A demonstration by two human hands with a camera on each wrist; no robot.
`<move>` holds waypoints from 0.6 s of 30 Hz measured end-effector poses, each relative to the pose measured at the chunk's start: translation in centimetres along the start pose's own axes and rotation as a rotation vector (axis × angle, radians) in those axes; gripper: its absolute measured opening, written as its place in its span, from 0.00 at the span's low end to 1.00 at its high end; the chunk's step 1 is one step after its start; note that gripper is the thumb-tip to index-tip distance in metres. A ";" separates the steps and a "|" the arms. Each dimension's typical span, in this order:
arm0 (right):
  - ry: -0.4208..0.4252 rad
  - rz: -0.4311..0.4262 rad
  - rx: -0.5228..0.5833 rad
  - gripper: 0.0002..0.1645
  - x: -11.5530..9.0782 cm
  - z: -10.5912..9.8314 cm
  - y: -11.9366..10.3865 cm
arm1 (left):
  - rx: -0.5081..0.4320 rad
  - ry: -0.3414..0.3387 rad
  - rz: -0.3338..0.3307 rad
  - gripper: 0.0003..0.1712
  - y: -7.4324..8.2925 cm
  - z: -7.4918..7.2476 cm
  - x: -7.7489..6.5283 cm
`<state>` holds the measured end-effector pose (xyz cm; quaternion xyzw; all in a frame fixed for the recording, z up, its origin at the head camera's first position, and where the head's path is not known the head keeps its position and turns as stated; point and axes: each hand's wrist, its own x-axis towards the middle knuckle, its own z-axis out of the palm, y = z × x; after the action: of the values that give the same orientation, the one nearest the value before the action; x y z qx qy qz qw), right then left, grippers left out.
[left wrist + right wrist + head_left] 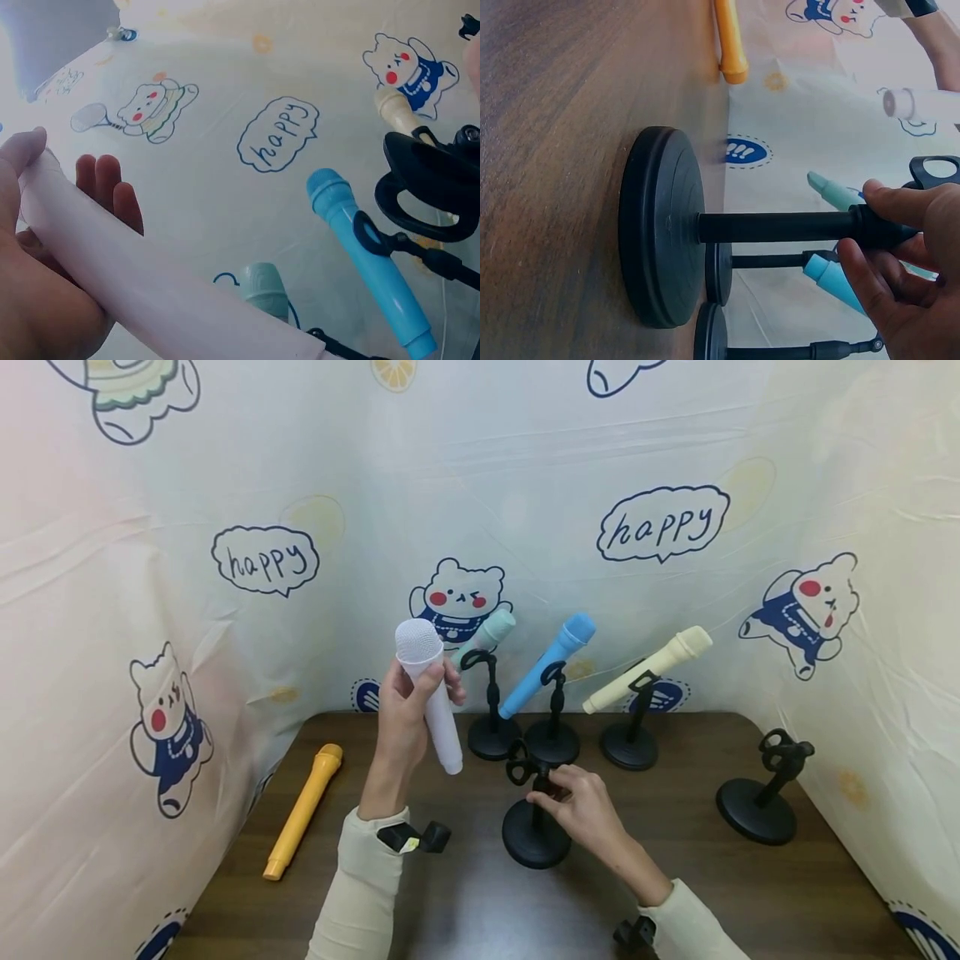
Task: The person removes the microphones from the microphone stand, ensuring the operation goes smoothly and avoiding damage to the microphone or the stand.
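While the white microphone was gripped upright by the left hand, with fingers curled round its barrel and its mesh head above them, the stem of an empty black stand was pinched by the right hand just below the clip. That stand's round base was set on the table directly beneath the right hand. Beyond both hands, three stands holding a mint microphone, a blue microphone and a cream microphone were ranged. To the left of the left hand, a yellow microphone was laid flat; another empty stand was placed well right of the right hand.
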<state>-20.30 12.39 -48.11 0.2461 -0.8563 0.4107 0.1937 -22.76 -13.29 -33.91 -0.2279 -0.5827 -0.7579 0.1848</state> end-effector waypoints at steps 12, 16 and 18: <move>0.019 -0.013 -0.016 0.10 -0.1 0.2 0.1 | 0.146 0.009 -0.055 0.16 -0.7 -1.6 -0.5; 0.022 -0.014 -0.011 0.10 -0.1 0.2 0.2 | 0.191 -0.008 -0.090 0.15 -0.9 -2.2 -0.8; 0.022 -0.013 -0.010 0.10 -0.1 0.2 0.1 | 0.213 -0.012 -0.107 0.15 -1.0 -2.6 -0.9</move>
<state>-20.33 12.36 -48.35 0.2463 -0.8545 0.4079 0.2070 -22.83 -15.56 -35.77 -0.1801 -0.6724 -0.6990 0.1638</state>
